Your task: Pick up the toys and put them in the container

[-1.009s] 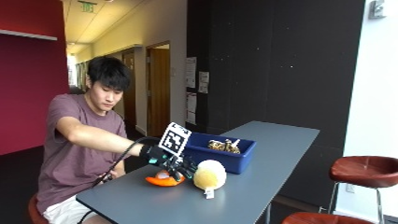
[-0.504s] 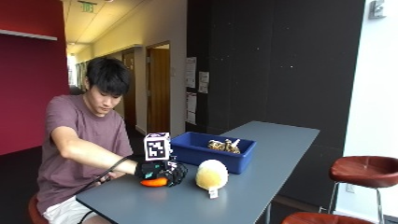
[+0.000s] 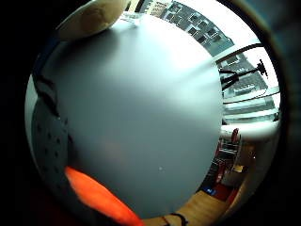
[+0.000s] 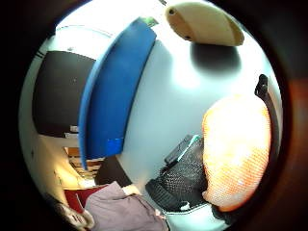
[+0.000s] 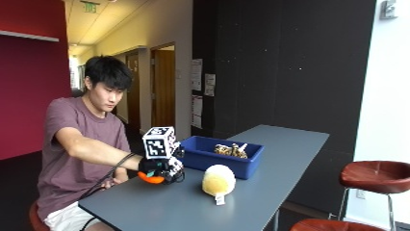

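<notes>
On grey tabletop (image 5: 269, 163), just beside blue plastic bin (image 5: 221, 161), small orange mesh-skinned soft toy (image 5: 152, 178) is clasped by curled fingers of gloved right hand (image 5: 159, 168); judged light, squashy, best taken round its middle w/ whole hand.

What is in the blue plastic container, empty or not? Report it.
Not empty. The blue plastic container holds a tan toy showing above its rim. The orange toy and the pale yellow plush toy are outside it, on the grey table.

A black-gloved right hand (image 5: 159, 168), bright orange round plush toy (image 5: 152, 179), pale yellow plush toy (image 5: 218, 180), deep blue plastic container (image 5: 221, 161), grey table (image 5: 269, 159).
</notes>
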